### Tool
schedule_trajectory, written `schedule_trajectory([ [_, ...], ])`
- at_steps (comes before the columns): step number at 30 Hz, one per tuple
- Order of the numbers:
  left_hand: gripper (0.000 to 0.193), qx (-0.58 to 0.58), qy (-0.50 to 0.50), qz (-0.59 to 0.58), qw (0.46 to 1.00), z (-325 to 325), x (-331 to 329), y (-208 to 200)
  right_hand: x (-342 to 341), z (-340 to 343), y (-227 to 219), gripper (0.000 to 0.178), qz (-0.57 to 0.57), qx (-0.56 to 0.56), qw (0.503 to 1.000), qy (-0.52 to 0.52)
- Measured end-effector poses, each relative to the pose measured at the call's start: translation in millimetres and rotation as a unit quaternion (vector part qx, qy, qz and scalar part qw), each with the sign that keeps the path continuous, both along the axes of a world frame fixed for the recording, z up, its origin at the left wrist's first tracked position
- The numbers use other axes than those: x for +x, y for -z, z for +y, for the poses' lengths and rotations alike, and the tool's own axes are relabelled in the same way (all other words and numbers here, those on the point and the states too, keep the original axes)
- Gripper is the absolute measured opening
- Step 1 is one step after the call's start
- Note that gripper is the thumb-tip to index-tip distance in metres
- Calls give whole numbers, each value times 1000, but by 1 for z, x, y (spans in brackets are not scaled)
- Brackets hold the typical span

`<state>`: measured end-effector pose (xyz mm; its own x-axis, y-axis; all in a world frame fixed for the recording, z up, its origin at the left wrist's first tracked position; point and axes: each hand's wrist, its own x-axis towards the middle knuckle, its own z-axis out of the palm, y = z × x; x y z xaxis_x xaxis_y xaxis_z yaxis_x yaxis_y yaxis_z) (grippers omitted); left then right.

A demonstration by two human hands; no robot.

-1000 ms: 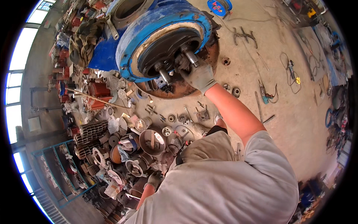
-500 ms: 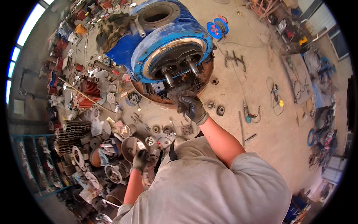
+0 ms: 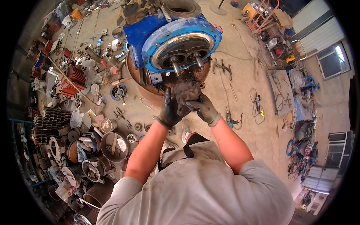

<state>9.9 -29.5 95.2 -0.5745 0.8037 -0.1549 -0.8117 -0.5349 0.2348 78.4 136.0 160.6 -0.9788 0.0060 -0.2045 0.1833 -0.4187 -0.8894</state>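
A dark, crumpled rag [image 3: 186,93] is bunched between my two gloved hands. My left hand [image 3: 170,111] closes on its left side, and my right hand [image 3: 204,108] grips its right edge with thumb and fingers. Just beyond the rag stands a blue machine housing [image 3: 140,39], its round open face turned toward me. Two bare metal shafts stick out of that face: a left shaft [image 3: 175,67] and a right shaft [image 3: 198,61]. Below the housing is a rusty round base [image 3: 144,88], with dark greasy matter inside it, partly hidden by the rag.
A wrench [image 3: 165,13] and a cloth [image 3: 140,11] lie on the housing. To the right on the floor are a puller [image 3: 223,69], a drill [image 3: 229,118] and a corded grinder [image 3: 258,103]. Machine parts and a round bin [image 3: 114,147] crowd the left.
My left hand has come up from beside the bin at lower left to the rag, which both hands now hold. The view has shifted, and the rag is nearer me, more spread out.
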Motion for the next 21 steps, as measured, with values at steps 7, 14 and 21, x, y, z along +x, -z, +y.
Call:
schedule_trajectory([
  [7, 49, -169, -87, 121, 974, 14, -15, 2, 11, 38, 6, 67, -17, 121, 992, -14],
  [14, 49, -293, -162, 133, 933, 33, 4, -45, -10, 27, 25, 62, 79, 398, 910, 87],
  [21, 45, -388, -162, 198, 886, 62, 10, -52, -8, 38, 65, 58, 199, 373, 905, -52],
])
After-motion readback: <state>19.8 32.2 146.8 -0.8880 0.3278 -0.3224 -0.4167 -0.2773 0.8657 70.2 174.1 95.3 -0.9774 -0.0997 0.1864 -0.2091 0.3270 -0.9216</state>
